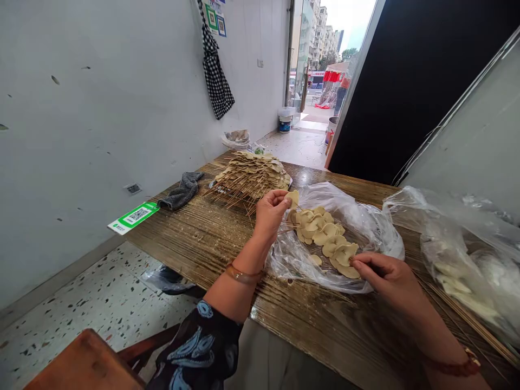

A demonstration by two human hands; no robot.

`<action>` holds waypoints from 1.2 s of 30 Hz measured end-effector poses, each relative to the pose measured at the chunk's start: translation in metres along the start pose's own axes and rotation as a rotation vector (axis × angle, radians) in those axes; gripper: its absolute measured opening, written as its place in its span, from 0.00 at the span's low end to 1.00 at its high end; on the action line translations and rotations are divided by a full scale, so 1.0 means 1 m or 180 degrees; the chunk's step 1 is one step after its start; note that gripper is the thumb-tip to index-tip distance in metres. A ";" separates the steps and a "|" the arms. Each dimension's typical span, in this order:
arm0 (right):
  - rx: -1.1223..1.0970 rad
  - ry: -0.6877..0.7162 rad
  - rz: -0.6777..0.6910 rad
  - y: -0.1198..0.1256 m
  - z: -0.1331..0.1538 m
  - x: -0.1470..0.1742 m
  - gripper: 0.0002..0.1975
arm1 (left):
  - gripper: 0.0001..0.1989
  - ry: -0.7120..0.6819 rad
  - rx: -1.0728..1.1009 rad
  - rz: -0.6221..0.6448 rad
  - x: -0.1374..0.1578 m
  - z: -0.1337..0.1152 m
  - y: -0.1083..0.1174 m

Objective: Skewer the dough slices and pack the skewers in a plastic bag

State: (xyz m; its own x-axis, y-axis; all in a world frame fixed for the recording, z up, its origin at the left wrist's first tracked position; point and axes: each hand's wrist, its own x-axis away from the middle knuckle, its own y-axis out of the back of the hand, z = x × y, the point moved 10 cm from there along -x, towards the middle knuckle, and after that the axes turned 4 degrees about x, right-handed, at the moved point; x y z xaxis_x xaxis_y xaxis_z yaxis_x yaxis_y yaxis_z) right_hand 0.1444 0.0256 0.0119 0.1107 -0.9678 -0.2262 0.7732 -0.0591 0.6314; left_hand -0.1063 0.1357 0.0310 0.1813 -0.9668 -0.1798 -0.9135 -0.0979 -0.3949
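A white wall (pixel 134 97) is running down the left and a wood-grained table (pixel 195 233) is filling the middle, so let's be treating the spread plastic bag (pixel 377 227) as our dial's centre. Over at nine, a green-and-white card (pixel 136 216) is jutting past the table edge, face up, presumably for scanning; between nine and ten a grey cloth (pixel 182 190) is lying crumpled, probably parked out of the hands' way. At ten, a heap of skewered pieces (pixel 255 173) is sitting with its sticks mostly pointing one way, likely for tidy stacking. Just nearer, also around ten, the left hand (pixel 273 212) is clamping a beige slice (pixel 293 199) between thumb and fingers. The other slices (pixel 325 233) are overlapping on the bag, which is perhaps keeping them off the wood. At four, the right hand (pixel 379 271) is bringing thumb and forefinger to the row's near end; whether they're pinching, I cannot tell. Bare sticks (pixel 475 325) are lying beyond. Now labels: the card is showing a QR code, wall stickers (pixel 215 20) at eleven are showing more, and no brand is reading clearly.
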 end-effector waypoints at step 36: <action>0.0042 0.0017 0.0030 -0.005 0.001 -0.001 0.12 | 0.08 -0.0080 -0.0247 0.0155 0.001 0.000 -0.006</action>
State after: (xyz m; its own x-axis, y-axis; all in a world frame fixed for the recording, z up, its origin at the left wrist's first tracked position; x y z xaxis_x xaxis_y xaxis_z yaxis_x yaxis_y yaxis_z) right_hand 0.1400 0.0266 0.0094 0.1212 -0.9670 -0.2240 0.7638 -0.0533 0.6433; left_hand -0.1007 0.1351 0.0328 0.1440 -0.9648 -0.2201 -0.9468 -0.0697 -0.3142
